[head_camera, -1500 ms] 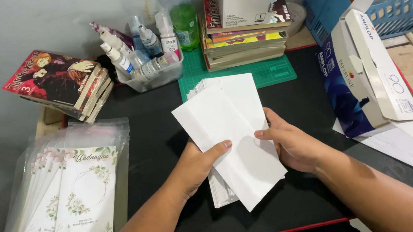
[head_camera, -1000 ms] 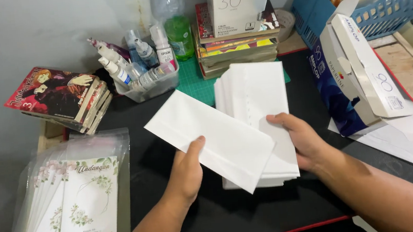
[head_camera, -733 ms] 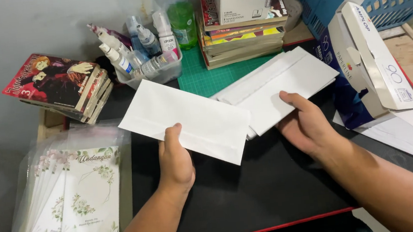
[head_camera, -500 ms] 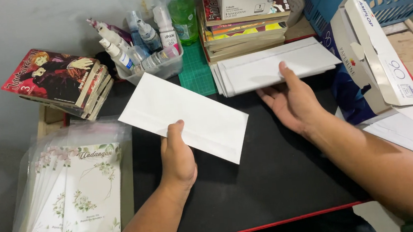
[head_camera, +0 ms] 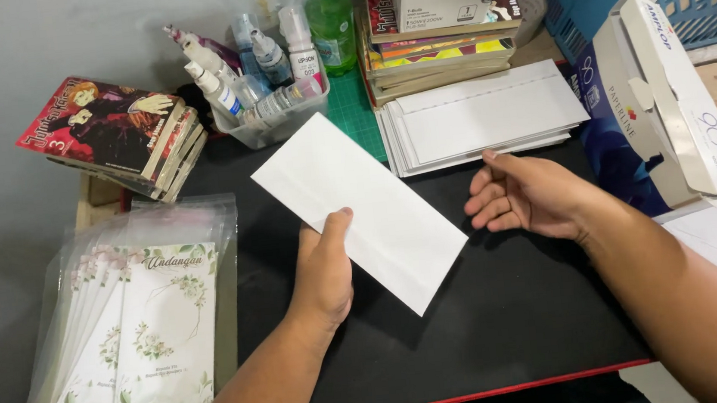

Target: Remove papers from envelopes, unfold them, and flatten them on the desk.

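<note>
The left hand (head_camera: 323, 269) pinches a single white envelope (head_camera: 359, 210) by its near long edge, its long axis slanting from the bottle tray (head_camera: 278, 122) toward the empty, half-open right hand (head_camera: 524, 196), which hovers just below the envelope stack (head_camera: 481, 117)

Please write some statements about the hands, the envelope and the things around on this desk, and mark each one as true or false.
1. The left hand holds a single white envelope. True.
2. The right hand grips the stack of envelopes. False: it is open and empty, just in front of the stack.
3. The small bottles stand in a clear tray. True.
4. The floral cards in plastic sleeves lie to the right of the hands. False: they lie at the left.
5. The held envelope is torn in half. False: it is whole.
</note>
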